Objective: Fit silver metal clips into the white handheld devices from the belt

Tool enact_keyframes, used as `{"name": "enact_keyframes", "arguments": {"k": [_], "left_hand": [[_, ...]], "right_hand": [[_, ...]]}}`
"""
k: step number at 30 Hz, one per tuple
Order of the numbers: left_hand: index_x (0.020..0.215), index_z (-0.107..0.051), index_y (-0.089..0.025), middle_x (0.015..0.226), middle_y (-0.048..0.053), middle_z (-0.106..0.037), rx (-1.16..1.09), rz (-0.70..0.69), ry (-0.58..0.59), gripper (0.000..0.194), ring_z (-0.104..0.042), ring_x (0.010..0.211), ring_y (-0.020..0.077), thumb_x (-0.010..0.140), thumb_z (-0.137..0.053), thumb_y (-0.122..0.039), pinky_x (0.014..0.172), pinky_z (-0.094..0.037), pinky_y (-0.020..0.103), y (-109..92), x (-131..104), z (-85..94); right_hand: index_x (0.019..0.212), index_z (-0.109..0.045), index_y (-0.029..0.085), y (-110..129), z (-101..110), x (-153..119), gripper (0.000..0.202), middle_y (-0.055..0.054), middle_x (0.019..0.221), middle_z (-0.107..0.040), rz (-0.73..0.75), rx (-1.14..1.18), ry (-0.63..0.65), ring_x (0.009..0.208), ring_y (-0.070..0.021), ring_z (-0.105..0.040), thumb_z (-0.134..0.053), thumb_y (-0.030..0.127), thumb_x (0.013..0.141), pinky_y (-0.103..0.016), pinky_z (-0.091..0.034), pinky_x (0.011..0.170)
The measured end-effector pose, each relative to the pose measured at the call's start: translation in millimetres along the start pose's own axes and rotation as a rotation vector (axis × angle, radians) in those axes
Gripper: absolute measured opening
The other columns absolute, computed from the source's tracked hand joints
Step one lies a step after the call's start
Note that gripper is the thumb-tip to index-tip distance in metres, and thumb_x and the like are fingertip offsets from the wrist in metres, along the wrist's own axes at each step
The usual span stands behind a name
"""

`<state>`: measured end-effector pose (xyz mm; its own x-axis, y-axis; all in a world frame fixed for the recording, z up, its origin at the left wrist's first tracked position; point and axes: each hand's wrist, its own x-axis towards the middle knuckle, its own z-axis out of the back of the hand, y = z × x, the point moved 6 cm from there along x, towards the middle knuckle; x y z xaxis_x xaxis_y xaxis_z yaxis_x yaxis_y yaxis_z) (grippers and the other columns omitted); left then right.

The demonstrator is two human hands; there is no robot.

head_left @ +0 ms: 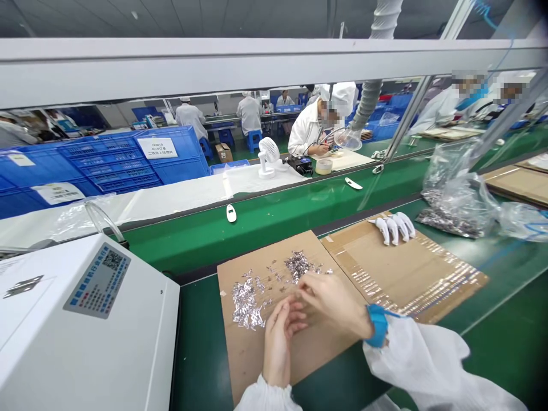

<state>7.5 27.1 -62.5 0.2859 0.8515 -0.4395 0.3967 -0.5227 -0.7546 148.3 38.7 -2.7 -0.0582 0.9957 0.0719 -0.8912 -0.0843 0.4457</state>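
My left hand (280, 337) is over a brown cardboard sheet (317, 354), its fingers curled in and thumb near the fingertips. My right hand (331, 299), with a blue band (377, 325) at the wrist, meets it from the right, thumb and fingers pinched together. Whatever lies between the fingers is too small or hidden to make out. Left of my hands lies a spread of small shiny metal pieces (246, 302). A darker heap of small metal pieces (298, 264) sits just beyond my right fingers.
Several white curved plastic parts (394, 227) rest on a second, taped cardboard sheet (411, 262). Clear bags of metal pieces (454, 220) stand at the right, a white machine (94, 331) at the left. Across the green conveyor (282, 214), a co-worker (319, 123) sits near a fan (268, 157).
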Motion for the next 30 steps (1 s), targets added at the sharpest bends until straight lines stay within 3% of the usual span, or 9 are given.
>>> {"name": "enact_keyframes", "arguments": {"k": [3,7,14,23,30], "left_hand": [[0.091,-0.077,-0.011,0.098,0.014,-0.074,-0.098,0.022,0.012,0.048,-0.068,0.083,0.0216,0.06,-0.087,-0.046,0.07,-0.056,0.031,0.6,-0.7,-8.0],[0.087,-0.078,-0.013,0.1,0.012,-0.075,-0.175,0.01,-0.034,0.042,-0.069,0.086,0.0211,0.057,-0.09,-0.04,0.071,-0.057,0.031,3.3,-0.5,0.1],[0.091,-0.078,-0.011,0.085,0.012,-0.075,-0.059,-0.009,-0.004,0.044,-0.069,0.073,0.0198,0.062,-0.087,-0.044,0.071,-0.058,0.033,2.1,-3.8,2.4],[0.086,-0.081,-0.012,0.075,0.009,-0.071,0.166,-0.116,-0.032,0.05,-0.06,0.064,0.0126,0.059,-0.087,-0.054,0.061,-0.05,0.023,8.1,8.8,20.9],[0.082,-0.08,-0.014,0.074,0.006,-0.069,0.204,-0.185,-0.047,0.049,-0.056,0.062,0.0117,0.056,-0.088,-0.055,0.061,-0.048,0.024,0.7,8.6,24.7]], "right_hand": [[0.095,-0.069,0.019,21.3,-12.2,-10.8,0.021,-0.006,0.097,-0.071,0.097,-0.109,0.019,0.083,-0.0187,-0.068,-0.048,0.023,0.098,-0.028,-0.045,0.067],[0.099,-0.07,0.021,26.5,-19.9,-15.8,0.025,-0.006,0.1,-0.069,0.173,-0.054,0.046,0.085,-0.0177,-0.067,-0.045,0.029,0.1,-0.027,-0.046,0.069],[0.093,-0.064,0.022,10.0,-26.4,-8.2,0.009,-0.002,0.092,-0.071,0.014,0.242,0.044,0.086,-0.0178,-0.067,-0.057,0.018,0.089,-0.027,-0.047,0.074],[0.09,-0.068,0.021,14.8,-27.6,-7.7,0.014,-0.003,0.096,-0.072,-0.02,0.249,0.068,0.087,-0.0182,-0.067,-0.054,0.019,0.091,-0.029,-0.047,0.077],[0.091,-0.071,0.022,21.3,-26.5,-7.4,0.016,-0.003,0.097,-0.071,0.035,0.327,0.078,0.09,-0.0184,-0.067,-0.055,0.021,0.091,-0.029,-0.047,0.079]]}}
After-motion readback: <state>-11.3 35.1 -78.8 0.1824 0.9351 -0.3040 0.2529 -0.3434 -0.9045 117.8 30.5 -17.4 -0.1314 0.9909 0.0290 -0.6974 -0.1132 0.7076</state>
